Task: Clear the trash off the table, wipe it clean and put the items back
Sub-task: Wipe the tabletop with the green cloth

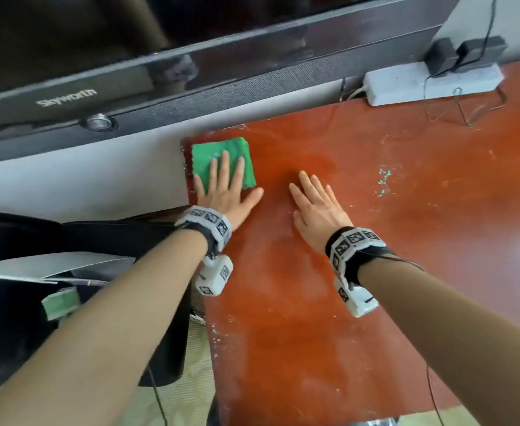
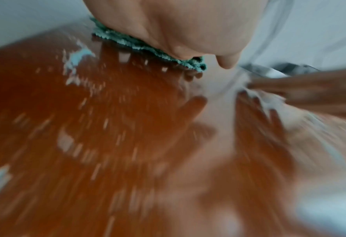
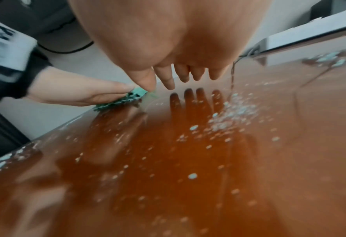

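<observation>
A folded green cloth [image 1: 218, 155] lies at the far left corner of the reddish-brown table [image 1: 344, 272]. My left hand [image 1: 226, 187] presses flat on the cloth with straight, spread fingers. The cloth's edge [image 2: 139, 46] shows under that palm [image 2: 178, 27] in the left wrist view, and as a green strip [image 3: 119, 100] in the right wrist view. My right hand [image 1: 315, 204] hangs open just over the bare tabletop to the right of the cloth, fingers straight [image 3: 188, 73], holding nothing. The table's surface is scuffed with pale and greenish specks [image 1: 383, 182].
A white power strip [image 1: 430, 83] with black plugs and thin cables lies at the table's far right edge. A dark Skyworth television [image 1: 160, 72] hangs on the wall behind. Left of the table stands a black bin [image 1: 77, 302] with paper and trash in it.
</observation>
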The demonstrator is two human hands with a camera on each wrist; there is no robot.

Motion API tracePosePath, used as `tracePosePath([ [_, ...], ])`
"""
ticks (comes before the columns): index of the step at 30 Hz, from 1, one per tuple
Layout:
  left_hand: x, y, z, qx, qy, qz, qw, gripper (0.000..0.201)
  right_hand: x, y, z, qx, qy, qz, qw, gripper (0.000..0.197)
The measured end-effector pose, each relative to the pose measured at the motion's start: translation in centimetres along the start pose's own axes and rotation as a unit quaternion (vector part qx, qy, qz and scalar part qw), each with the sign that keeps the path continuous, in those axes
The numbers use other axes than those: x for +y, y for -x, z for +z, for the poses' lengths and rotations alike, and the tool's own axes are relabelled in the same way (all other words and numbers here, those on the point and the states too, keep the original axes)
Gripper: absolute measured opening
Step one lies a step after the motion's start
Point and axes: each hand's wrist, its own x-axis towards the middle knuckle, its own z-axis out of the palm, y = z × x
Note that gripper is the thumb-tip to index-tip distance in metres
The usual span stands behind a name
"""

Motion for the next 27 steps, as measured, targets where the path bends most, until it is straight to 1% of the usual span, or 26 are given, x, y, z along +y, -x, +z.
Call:
tracePosePath([
  [3,0.7,4.8,2.1,-0.017,-0.083,0.119,0.989,0.081,-1.2,-0.2,1.1,-0.006,0.004,0.013,1.000,0.062],
  [4,0.1,5.7,2.3,-0.024,-0.098,0.141,0.985,0.079,-1.1,-0.1,1.2,-0.004,0.006,0.015,1.000,0.063],
  [6,-1.5,5.5,2.2,-0.026,-0.103,0.157,0.982,0.074,-0.8,0.0,1.1,-0.005,0.012,0.017,1.000,0.063],
  [8,-3.0,3.1,1.6,-0.014,-0.072,0.129,0.989,0.072,-0.7,-0.1,0.8,-0.012,0.014,0.020,1.000,0.062],
  [10,-4.0,-0.3,0.2,0.005,-0.015,0.075,0.997,0.072,-1.0,0.0,0.8,-0.015,0.012,0.033,0.999,0.061],
  [13,-4.9,-4.8,-1.9,0.014,0.051,0.010,0.999,0.072,-2.2,0.4,0.9,-0.014,0.003,0.064,0.998,0.060],
  [15,-4.7,-5.7,-2.7,0.010,0.066,-0.021,0.998,0.073,-2.9,0.5,0.9,-0.013,-0.003,0.081,0.997,0.060],
  [17,-3.8,-4.8,-2.4,0.004,0.064,-0.027,0.998,0.077,-3.3,0.6,0.7,-0.006,-0.004,0.087,0.996,0.060],
  [18,-3.3,-3.6,-1.9,0.001,0.046,-0.006,0.999,0.080,-3.3,0.6,0.7,-0.003,-0.007,0.090,0.996,0.060],
  [19,-2.8,-2.0,-1.3,-0.002,0.014,0.033,0.999,0.082,-3.3,0.5,0.6,-0.002,-0.010,0.094,0.996,0.060],
  [20,-2.4,0.0,-0.5,-0.010,-0.024,0.086,0.996,0.084,-3.2,0.4,0.7,0.001,-0.010,0.093,0.996,0.060],
  [22,-2.1,4.4,1.0,-0.049,-0.095,0.202,0.974,0.085,-3.2,0.5,0.7,-0.001,-0.002,0.085,0.996,0.060],
  [23,-2.5,5.9,1.5,-0.069,-0.119,0.246,0.960,0.083,-3.2,0.7,0.8,-0.005,0.002,0.082,0.997,0.059],
  [24,-3.3,6.4,1.6,-0.079,-0.140,0.275,0.948,0.081,-3.3,1.0,0.8,-0.014,0.006,0.083,0.996,0.059],
  [25,-4.1,5.9,1.3,-0.076,-0.149,0.288,0.943,0.077,-3.5,1.6,0.8,-0.025,0.013,0.085,0.996,0.058],
  [26,-4.9,4.6,0.9,-0.065,-0.143,0.280,0.947,0.075,-3.7,2.3,0.9,-0.033,0.023,0.086,0.995,0.058],
  [27,-5.4,2.8,0.2,-0.056,-0.115,0.249,0.960,0.072,-3.8,3.1,1.1,-0.040,0.033,0.085,0.995,0.058],
])
